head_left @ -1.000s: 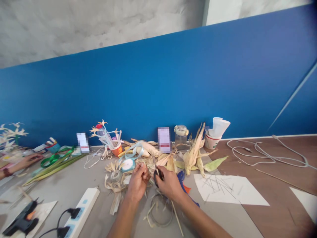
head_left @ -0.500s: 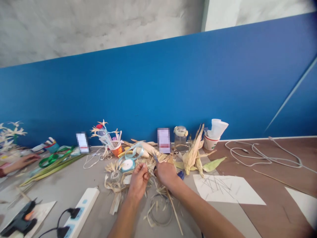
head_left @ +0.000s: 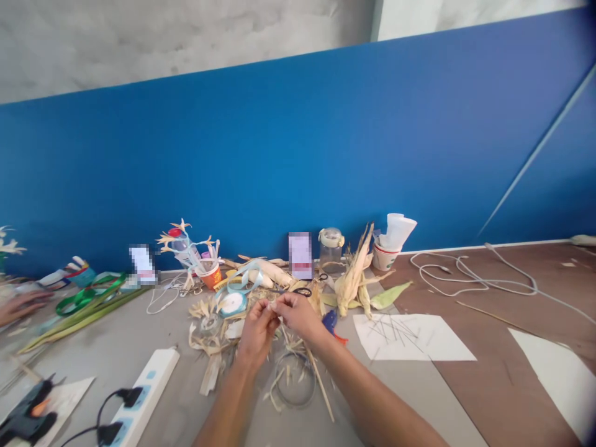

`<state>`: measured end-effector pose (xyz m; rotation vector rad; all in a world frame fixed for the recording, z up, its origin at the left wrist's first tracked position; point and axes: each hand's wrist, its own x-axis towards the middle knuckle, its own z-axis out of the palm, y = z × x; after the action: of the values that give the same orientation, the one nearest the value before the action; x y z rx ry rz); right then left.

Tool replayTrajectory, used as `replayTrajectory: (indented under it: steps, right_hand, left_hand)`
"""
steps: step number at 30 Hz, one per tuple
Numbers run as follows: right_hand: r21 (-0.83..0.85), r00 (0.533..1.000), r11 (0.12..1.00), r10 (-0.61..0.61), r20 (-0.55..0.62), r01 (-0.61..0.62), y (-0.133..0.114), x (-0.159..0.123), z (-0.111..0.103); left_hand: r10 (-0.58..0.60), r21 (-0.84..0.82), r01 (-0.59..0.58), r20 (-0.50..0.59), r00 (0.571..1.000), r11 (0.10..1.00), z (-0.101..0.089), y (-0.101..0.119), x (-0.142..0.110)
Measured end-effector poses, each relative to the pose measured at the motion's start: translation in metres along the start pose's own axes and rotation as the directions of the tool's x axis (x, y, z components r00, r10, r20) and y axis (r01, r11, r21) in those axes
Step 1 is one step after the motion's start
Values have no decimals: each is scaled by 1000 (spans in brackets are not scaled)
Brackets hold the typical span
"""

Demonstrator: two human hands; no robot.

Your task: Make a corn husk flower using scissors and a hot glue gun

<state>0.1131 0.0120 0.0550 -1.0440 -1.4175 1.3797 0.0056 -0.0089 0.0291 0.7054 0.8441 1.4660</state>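
Observation:
My left hand (head_left: 258, 332) is closed in a pinch above the middle of the table. Its fingertips meet those of my right hand (head_left: 298, 315), also pinched. Between them shows a small pale piece (head_left: 273, 305), mostly hidden by the fingers; its kind is unclear. Just beyond my right hand, black-handled scissors (head_left: 302, 292) lie on a heap of dried corn husks (head_left: 267, 273). A roll of light blue ribbon (head_left: 233, 303) rests left of my hands. Nearer to me is a coil of thin wire (head_left: 295, 380) among husk scraps.
A white power strip (head_left: 146, 391) and a glue gun (head_left: 30, 416) lie at left front. A co-worker's hand (head_left: 23, 305) is at far left. At right are thin sticks on white paper (head_left: 447, 341), a paper cup (head_left: 385, 256) and a white cable (head_left: 465, 288). A jar (head_left: 331, 251) stands behind.
My right hand has let go of the scissors, which now lie on the husks. It has moved left to meet my left hand at the small pale piece. The view has shifted slightly.

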Motion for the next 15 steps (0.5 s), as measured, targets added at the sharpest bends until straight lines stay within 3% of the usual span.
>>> replayTrajectory:
  steps: [3,5,10,15]
  right_hand:
    - [290,997,954,77,8,-77,6,2,-1]
    - [374,993,921,115,-7,-104,8,3,-3]
    - [410,990,907,129,-57,-95,13,1,-4]
    - [360,986,931,111,-122,-60,23,1,-7]
  left_hand:
    - [-12,-23,14,70,997,1000,1,3,-3]
    - [-15,-7,15,99,995,1000,2,4,-3]
    - [1,116,-11,82,997,993,2,3,-3]
    - [38,373,-63,73,997,926,-2,3,-1]
